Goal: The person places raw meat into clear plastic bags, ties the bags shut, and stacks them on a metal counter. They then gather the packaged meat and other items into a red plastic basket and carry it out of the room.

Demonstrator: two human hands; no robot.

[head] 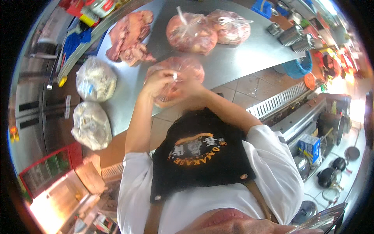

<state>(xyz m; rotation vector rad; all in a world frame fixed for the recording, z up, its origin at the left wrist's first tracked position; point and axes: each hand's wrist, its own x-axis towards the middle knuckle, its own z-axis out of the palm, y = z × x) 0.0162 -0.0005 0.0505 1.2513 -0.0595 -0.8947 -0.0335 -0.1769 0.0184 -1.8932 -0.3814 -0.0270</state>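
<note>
A clear plastic bag of raw meat (191, 65) rests at the near edge of the steel table (233, 65). My left hand (160, 82) pinches the white, twisted neck of this bag. Blurred by motion, my right hand (190, 87) is over the bag's near right side; its fingers cannot be made out. Beyond the hands lie two knotted bags of meat, one in the middle (190, 35) and one to its right (229, 27). Loose raw meat with skin (128, 35) lies on the table at the upper left.
Two clear bags with pale contents (95, 79) (92, 125) sit along the left edge. Metal canisters (290, 35) stand at the table's far right end. A blue-lined bin (298, 68) is beside it. A floor drain grate (280, 98) and a stove counter with pots lie to the right.
</note>
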